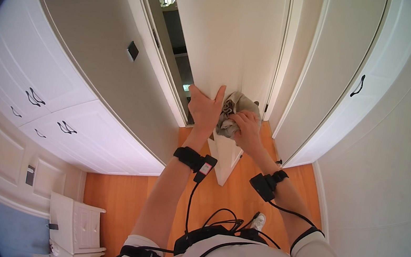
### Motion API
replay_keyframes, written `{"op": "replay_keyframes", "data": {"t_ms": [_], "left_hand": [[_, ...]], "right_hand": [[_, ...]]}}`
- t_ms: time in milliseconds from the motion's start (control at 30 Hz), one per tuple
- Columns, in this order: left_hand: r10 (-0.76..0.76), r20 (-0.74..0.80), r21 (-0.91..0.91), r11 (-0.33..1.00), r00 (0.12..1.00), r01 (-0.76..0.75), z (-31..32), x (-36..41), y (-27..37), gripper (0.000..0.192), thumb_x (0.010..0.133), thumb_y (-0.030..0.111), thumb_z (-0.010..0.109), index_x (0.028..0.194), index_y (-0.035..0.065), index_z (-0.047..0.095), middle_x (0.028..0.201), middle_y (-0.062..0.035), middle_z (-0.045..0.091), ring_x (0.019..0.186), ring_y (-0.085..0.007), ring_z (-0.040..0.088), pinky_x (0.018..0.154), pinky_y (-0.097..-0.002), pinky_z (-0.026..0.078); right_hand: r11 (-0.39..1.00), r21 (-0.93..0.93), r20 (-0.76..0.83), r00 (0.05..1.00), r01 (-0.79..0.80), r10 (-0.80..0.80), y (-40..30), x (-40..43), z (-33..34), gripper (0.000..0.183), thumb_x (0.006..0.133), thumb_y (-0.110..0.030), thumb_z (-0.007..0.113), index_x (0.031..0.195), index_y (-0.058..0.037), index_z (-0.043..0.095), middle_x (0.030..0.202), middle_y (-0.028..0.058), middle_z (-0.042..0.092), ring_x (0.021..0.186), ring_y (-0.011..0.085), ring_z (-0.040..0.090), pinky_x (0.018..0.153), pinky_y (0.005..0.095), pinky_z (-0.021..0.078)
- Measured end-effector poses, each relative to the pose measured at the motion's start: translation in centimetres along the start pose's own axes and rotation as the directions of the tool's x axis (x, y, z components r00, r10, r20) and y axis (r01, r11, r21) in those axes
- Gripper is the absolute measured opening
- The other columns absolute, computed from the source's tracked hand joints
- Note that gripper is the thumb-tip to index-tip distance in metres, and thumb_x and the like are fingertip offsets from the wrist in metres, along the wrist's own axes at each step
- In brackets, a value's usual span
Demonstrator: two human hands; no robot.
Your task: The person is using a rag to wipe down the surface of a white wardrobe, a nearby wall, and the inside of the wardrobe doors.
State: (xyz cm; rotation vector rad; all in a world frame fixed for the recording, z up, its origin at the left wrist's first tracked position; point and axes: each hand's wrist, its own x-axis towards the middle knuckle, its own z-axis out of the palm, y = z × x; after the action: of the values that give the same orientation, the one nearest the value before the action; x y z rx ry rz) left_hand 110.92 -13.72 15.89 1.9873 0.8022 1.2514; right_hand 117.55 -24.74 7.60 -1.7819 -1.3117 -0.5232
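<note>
My left hand [205, 108] is at the free edge of a cream door [231, 32]. Its thumb lies along the door's face, and the other fingers bend around the edge, partly hidden. A bunched grey-beige cloth [247, 102] is in my right hand [247, 128], against the lower visible part of the door face. The fingers press into its folds. Black straps with small devices circle both wrists. Below the cloth a white angular panel [224, 161] shows, its upper part hidden; I cannot tell whether it belongs to the door.
The door stands ajar, with a gap on its left. A black wall switch [133, 51] is on the grey wall. White cabinets [70, 128] with dark handles stand left, another cabinet door [347, 98] right. Orange wood floor [131, 197] lies below; a white bedside cabinet [85, 226] stands lower left.
</note>
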Motion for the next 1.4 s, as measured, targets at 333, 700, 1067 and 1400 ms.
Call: {"op": "replay_keyframes", "data": {"t_ms": [333, 700, 1067, 1400], "left_hand": [[-0.113, -0.097, 0.154, 0.98, 0.989, 0.127, -0.8, -0.5, 0.5, 0.054, 0.07, 0.03, 0.071, 0.093, -0.004, 0.037, 0.084, -0.0259, 0.058, 0.079, -0.041, 0.058, 0.067, -0.0425, 0.047], [-0.148, -0.043, 0.122, 0.981, 0.988, 0.152, -1.3, 0.4, -0.5, 0.058, 0.066, 0.026, 0.075, 0.094, -0.0018, 0.033, 0.085, -0.0235, 0.059, 0.078, -0.0375, 0.06, 0.064, -0.0376, 0.05], [0.123, -0.073, -0.068, 0.989, 0.99, -0.128, 0.0, -0.7, -5.4, 0.051, 0.063, 0.02, 0.074, 0.091, 0.0027, 0.035, 0.08, -0.0191, 0.055, 0.076, -0.0399, 0.056, 0.062, -0.0416, 0.046], [0.012, -0.035, 0.196, 0.981, 0.999, -0.005, 0.5, -1.8, -5.1, 0.052, 0.06, 0.012, 0.075, 0.091, 0.0023, 0.034, 0.085, -0.0184, 0.05, 0.081, -0.0392, 0.053, 0.064, -0.0416, 0.044]], "right_hand": [[0.432, 0.778, 0.338, 0.883, -0.457, 0.326, 2.9, -1.4, -1.4, 0.042, 0.068, 0.014, 0.045, 0.104, -0.0069, 0.054, 0.108, 0.0058, 0.054, 0.104, 0.0219, 0.047, 0.088, 0.0332, 0.0396], [0.371, 0.924, -0.131, 0.988, 0.091, 0.084, -2.4, 14.8, -9.4, 0.055, 0.083, -0.009, 0.048, 0.132, -0.0074, 0.024, 0.124, 0.0104, 0.04, 0.108, 0.0202, 0.046, 0.092, 0.032, 0.0383], [0.958, -0.014, -0.164, 0.945, 0.285, -0.284, -3.4, 11.3, 2.3, 0.061, 0.072, -0.025, 0.051, 0.129, -0.0099, 0.038, 0.112, 0.0222, 0.041, 0.106, 0.0417, 0.035, 0.09, 0.0535, 0.0194], [0.955, -0.036, -0.141, 0.944, 0.295, -0.297, -5.1, 15.0, -0.6, 0.07, 0.067, -0.018, 0.054, 0.132, -0.0093, 0.032, 0.115, 0.0196, 0.04, 0.108, 0.0391, 0.037, 0.089, 0.0505, 0.0236]]}}
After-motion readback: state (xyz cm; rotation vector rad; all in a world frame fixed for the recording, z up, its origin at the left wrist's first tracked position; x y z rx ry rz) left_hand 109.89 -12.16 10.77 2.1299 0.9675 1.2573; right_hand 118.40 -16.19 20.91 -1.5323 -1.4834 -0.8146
